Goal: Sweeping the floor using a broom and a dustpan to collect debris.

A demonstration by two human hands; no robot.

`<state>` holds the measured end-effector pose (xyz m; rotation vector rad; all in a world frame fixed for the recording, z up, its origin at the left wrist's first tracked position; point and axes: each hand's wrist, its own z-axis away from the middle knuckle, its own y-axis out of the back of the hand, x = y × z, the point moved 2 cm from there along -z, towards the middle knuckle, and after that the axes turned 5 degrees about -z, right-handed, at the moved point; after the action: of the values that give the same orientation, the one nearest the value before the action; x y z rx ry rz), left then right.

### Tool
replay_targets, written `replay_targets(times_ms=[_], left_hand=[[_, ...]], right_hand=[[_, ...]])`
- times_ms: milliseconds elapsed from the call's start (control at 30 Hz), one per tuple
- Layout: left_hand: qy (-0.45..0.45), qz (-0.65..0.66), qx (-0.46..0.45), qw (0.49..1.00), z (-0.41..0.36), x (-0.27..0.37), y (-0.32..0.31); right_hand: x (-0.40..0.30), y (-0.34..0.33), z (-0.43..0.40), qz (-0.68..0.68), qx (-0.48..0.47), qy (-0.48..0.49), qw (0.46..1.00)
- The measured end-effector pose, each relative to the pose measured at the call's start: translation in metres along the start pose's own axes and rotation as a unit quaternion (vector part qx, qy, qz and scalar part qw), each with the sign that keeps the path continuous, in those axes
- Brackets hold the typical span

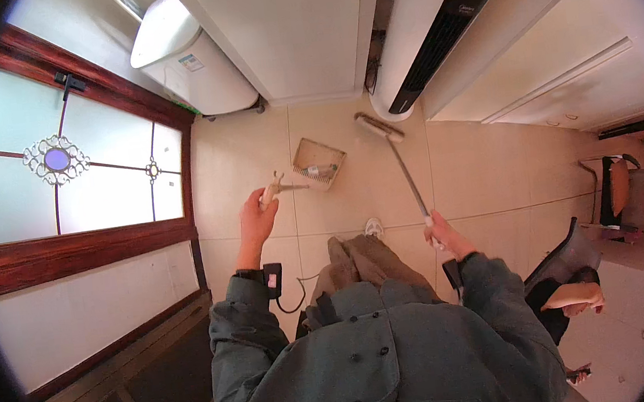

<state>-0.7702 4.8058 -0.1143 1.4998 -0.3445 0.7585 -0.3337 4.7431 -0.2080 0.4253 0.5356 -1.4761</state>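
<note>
My left hand (258, 216) grips the pale handle of a long-handled dustpan (319, 163), whose pan lies on the tiled floor ahead of me. Inside the pan rests some litter (321, 171), partly clear with a white label. My right hand (446, 235) is closed around the upper end of a broom's stick (408, 177). The broom head (379, 126) is on the floor, right of the dustpan and near the foot of a tower air conditioner.
The white and black tower air conditioner (428, 31) stands beyond the broom. A white bin-like appliance (196, 67) stands at the upper left, beside a red-brown framed glass door (184, 174). A seated person's arm (573, 297) and a chair (621, 193) are at right.
</note>
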Motion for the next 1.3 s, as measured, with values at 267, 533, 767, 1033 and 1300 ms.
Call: replay_targets(times_ms=[267, 533, 767, 1033, 1300], left_hand=[[0.021, -0.071, -0.039, 0.996, -0.027, 0.019, -0.004], [0.032, -0.083, -0.039, 0.995, -0.031, 0.014, 0.002], [0.047, -0.081, -0.016, 0.996, -0.027, 0.008, 0.003], [0.072, -0.109, -0.035, 0.991, -0.033, 0.026, -0.003], [0.101, -0.117, -0.025, 0.988, -0.028, 0.010, 0.001]], right_hand=[[-0.025, -0.097, -0.024, 0.020, -0.031, -0.138, 0.990], [-0.047, 0.000, -0.011, 0.046, -0.218, 0.074, 0.972], [-0.090, -0.019, -0.007, 0.044, -0.141, -0.043, 0.988], [-0.037, -0.101, -0.100, 0.077, -0.099, -0.071, 0.990], [-0.144, -0.055, -0.035, 0.137, -0.251, 0.221, 0.932]])
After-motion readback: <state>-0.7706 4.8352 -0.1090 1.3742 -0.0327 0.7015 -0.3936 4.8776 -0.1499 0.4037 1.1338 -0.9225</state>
